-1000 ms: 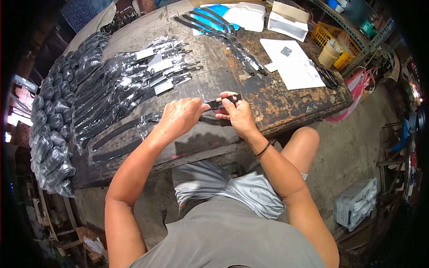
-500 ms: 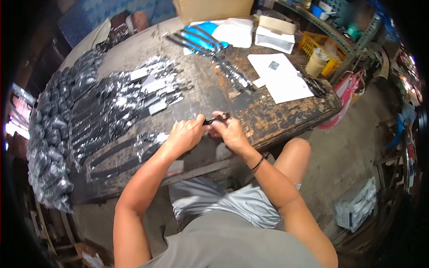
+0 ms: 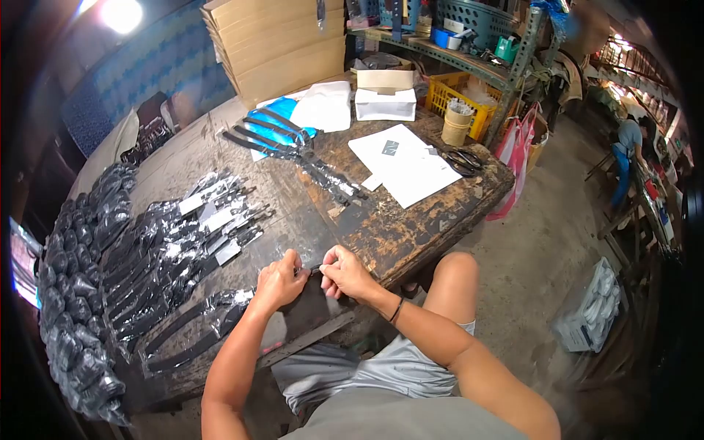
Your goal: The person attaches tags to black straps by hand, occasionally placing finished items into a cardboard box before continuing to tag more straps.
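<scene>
Near the front edge of the table (image 3: pixel 418 238), a black strap (image 3: pixel 315 270) is held between the two hands. It is pinched in the closed fingertips of the right hand (image 3: pixel 346 274); its other end is gripped by the left hand (image 3: pixel 281 282), by which much of it is hidden. To the left, bagged straps (image 3: pixel 158 268) are laid in a row, with the nearest kept just beside the left wrist. The far left edge is lined by wrapped bundles (image 3: pixel 73 271). Behind the hands, a strip of worn wood is left between the bagged straps and the loose straps (image 3: pixel 323 176). More scuffed wood is bordered by the slanting edge and the paper (image 3: pixel 403 165), with scissors (image 3: pixel 463 160) set by the right corner. Compared with the earlier frame, the hands are seen lower, and more of the cardboard stack (image 3: pixel 286 51) and a seated person (image 3: pixel 629 147) are brought into view.
</scene>
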The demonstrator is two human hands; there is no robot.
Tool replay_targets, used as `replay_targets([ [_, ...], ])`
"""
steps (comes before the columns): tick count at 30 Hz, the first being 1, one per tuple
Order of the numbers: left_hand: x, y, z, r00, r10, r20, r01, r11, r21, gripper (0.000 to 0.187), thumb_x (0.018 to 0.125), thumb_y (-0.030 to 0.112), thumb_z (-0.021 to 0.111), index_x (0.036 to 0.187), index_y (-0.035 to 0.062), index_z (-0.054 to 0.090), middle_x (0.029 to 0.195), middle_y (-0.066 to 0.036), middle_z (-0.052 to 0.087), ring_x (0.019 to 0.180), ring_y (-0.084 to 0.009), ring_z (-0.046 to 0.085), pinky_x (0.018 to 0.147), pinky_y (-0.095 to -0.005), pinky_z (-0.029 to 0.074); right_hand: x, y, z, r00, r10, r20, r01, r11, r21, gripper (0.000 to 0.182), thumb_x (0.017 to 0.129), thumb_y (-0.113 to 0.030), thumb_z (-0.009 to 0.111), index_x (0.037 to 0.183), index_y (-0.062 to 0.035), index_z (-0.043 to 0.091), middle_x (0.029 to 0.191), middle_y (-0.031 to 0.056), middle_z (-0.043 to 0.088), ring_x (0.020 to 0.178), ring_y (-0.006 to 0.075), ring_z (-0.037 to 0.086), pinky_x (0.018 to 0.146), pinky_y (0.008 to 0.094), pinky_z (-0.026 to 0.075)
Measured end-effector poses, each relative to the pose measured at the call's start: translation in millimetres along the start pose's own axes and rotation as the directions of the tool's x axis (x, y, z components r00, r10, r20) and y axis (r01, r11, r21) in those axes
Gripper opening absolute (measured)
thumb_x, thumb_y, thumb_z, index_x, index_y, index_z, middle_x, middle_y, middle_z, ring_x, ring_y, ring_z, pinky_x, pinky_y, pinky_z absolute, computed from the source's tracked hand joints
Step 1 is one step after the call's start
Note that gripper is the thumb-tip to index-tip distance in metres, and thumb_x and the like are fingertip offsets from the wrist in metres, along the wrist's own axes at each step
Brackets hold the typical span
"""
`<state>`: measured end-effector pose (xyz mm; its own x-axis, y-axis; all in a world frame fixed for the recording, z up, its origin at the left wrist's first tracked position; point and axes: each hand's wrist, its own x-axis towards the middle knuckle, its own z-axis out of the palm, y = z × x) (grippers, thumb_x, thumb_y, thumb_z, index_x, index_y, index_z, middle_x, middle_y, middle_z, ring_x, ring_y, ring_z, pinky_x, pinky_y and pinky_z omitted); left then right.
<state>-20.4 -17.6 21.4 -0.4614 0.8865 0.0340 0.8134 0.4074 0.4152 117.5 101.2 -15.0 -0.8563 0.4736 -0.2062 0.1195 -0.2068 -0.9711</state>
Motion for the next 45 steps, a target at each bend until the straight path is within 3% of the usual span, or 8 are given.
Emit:
replay_targets([
  [1,0,-3,-2,0.997,-0.048,0.054,0.055,0.991,-0.121,0.031,0.081,0.030,0.066,0.087,0.0026,0.054,0.074,-0.022,0.063,0.076,-0.0372,0.064,0.064,-0.0462,0.047,1,2,0,0.999,0.012,0.052,-0.022,0.983,0.181,0.017,0.094,-0.016,0.053,0.102,-0.0019,0.047,0.071,0.0084,0.062,0.052,0.0150,0.060,0.045,0.0256,0.050],
  [2,1,-8,-6,0.993,-0.050,0.106,0.077,0.959,-0.273,0.031,0.080,0.030,0.066,0.082,0.0019,0.055,0.067,-0.008,0.057,0.062,-0.0173,0.055,0.057,-0.0325,0.043,1,4,-1,0.995,0.001,0.096,-0.027,0.962,0.273,0.017,0.096,-0.017,0.051,0.104,-0.0020,0.048,0.080,0.0103,0.064,0.060,0.0151,0.063,0.051,0.0254,0.053],
  [5,-3,0,-27,0.956,-0.076,0.283,0.201,0.874,-0.442,0.029,0.081,0.029,0.068,0.080,0.0033,0.055,0.066,0.001,0.051,0.061,-0.0084,0.045,0.053,-0.0271,0.036,7,9,0,0.994,0.001,0.113,-0.041,0.934,0.354,0.017,0.097,-0.017,0.052,0.106,-0.0032,0.049,0.086,0.0105,0.065,0.071,0.0156,0.066,0.060,0.0264,0.057],
  [14,-20,-20,-30,0.959,0.112,0.262,0.129,0.650,-0.749,0.017,0.083,0.017,0.069,0.090,0.0044,0.061,0.069,0.007,0.047,0.063,-0.0042,0.040,0.054,-0.0218,0.033,11,22,3,0.993,-0.119,0.008,0.113,0.963,0.244,0.021,0.094,-0.015,0.056,0.107,0.0014,0.056,0.091,0.0110,0.064,0.071,0.0122,0.064,0.060,0.0247,0.056],
  [26,-21,-14,-9,0.997,0.004,0.073,0.036,0.842,-0.539,0.012,0.084,0.008,0.067,0.092,-0.0002,0.064,0.068,0.000,0.057,0.064,-0.0062,0.048,0.057,-0.0243,0.042,2,12,14,0.965,-0.260,0.019,0.261,0.962,-0.083,0.017,0.088,-0.012,0.061,0.102,-0.0023,0.063,0.080,0.0029,0.061,0.063,0.0069,0.057,0.057,0.0247,0.048],
  [34,-18,-15,-1,1.000,0.000,0.003,0.001,0.856,-0.516,0.015,0.084,0.013,0.069,0.090,0.0002,0.064,0.065,-0.002,0.056,0.061,-0.0076,0.046,0.055,-0.0267,0.041,2,11,12,0.823,-0.563,0.076,0.550,0.754,-0.360,0.019,0.088,-0.006,0.056,0.105,-0.0019,0.063,0.090,0.0103,0.067,0.077,0.0202,0.065,0.068,0.0310,0.051],
  [41,-18,-7,-9,0.999,0.020,0.030,-0.004,0.897,-0.442,0.014,0.084,0.013,0.068,0.089,0.0004,0.063,0.062,-0.006,0.055,0.059,-0.0089,0.047,0.054,-0.0288,0.042,2,8,9,0.870,-0.476,0.127,0.488,0.794,-0.363,0.026,0.087,-0.005,0.057,0.112,-0.0028,0.055,0.094,0.0141,0.067,0.086,0.0211,0.067,0.074,0.0326,0.052],
  [45,-17,-12,-1,0.999,0.018,0.029,-0.002,0.889,-0.457,0.015,0.084,0.013,0.068,0.089,0.0009,0.063,0.063,-0.007,0.057,0.059,-0.0097,0.048,0.055,-0.0299,0.043,3,6,10,0.859,-0.491,0.144,0.505,0.768,-0.395,0.027,0.086,-0.004,0.056,0.113,-0.0056,0.053,0.090,0.0198,0.066,0.087,0.0352,0.066,0.073,0.0395,0.052],
])
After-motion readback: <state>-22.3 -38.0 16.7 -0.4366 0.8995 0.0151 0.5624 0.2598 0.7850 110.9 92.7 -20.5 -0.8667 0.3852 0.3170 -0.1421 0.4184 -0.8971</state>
